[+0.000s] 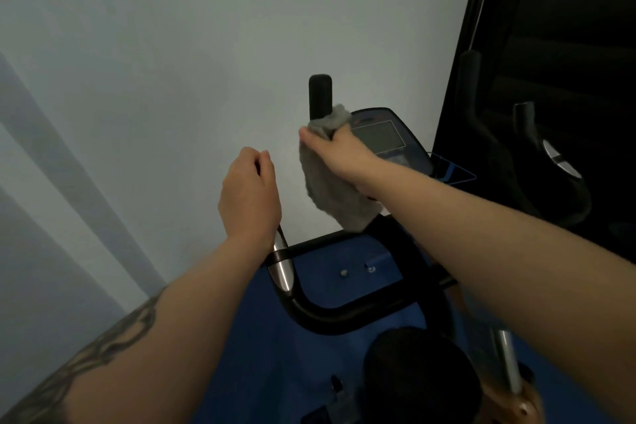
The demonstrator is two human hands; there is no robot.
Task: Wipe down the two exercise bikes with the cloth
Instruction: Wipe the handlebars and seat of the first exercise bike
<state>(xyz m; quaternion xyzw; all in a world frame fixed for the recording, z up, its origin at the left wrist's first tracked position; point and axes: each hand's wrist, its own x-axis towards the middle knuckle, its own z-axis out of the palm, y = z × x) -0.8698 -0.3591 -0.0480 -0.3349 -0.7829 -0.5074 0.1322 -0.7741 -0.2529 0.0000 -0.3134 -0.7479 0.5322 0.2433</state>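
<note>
A blue and black exercise bike point(344, 286) stands right below me against a pale wall. My right hand point(339, 151) grips a grey cloth point(330, 189) wrapped around the upright black handlebar grip point(320, 95); the cloth's loose end hangs down below the hand. My left hand point(249, 193) curls round the left handlebar, just above its chrome sensor strip point(281, 265). The bike's console screen point(385, 138) sits just behind my right hand. A second bike point(537, 155), dark, shows at the right edge.
A pale grey wall point(172, 62) fills the left and top. A dark panel or window point(568, 27) is at the upper right. A black saddle or knob point(420, 375) is low in the centre, with blue floor around it.
</note>
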